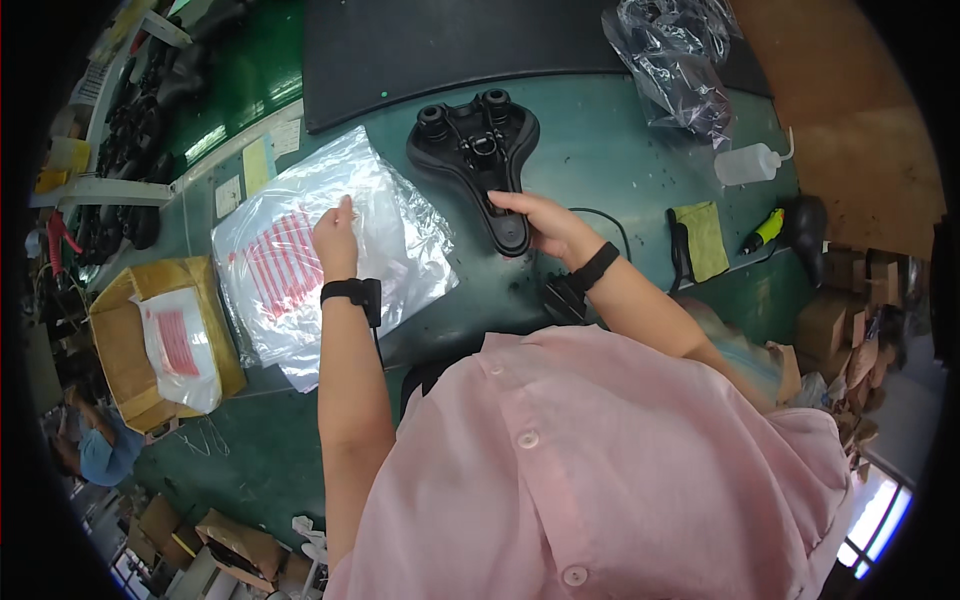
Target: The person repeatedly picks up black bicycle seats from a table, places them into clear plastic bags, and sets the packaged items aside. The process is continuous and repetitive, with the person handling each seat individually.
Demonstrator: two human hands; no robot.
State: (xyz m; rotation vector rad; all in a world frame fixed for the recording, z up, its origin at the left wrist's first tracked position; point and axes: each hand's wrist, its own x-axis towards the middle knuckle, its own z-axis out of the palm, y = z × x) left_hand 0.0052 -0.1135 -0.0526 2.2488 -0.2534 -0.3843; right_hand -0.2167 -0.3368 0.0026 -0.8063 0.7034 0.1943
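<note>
A black bicycle saddle (510,228) lies upside down on the green workbench, its underside and mounting clamp facing up. My right hand (552,224) is closed around its narrow nose, thumb on top. To the left, a stack of clear plastic bags (400,240) with red printing is spread on the bench. My left hand (336,238) is over the stack with its fingers curled closed, seemingly pinching the top bag's film; the exact contact is hard to see. Each wrist wears a black strap with a small device.
A cardboard box (118,335) holding more printed bags stands at the left. A black mat (440,40) covers the far bench. Crumpled clear plastic (680,70), a white squeeze bottle (748,164), a yellow-green cloth (703,240) and another saddle (803,235) are on the right. A person (105,445) is at far left.
</note>
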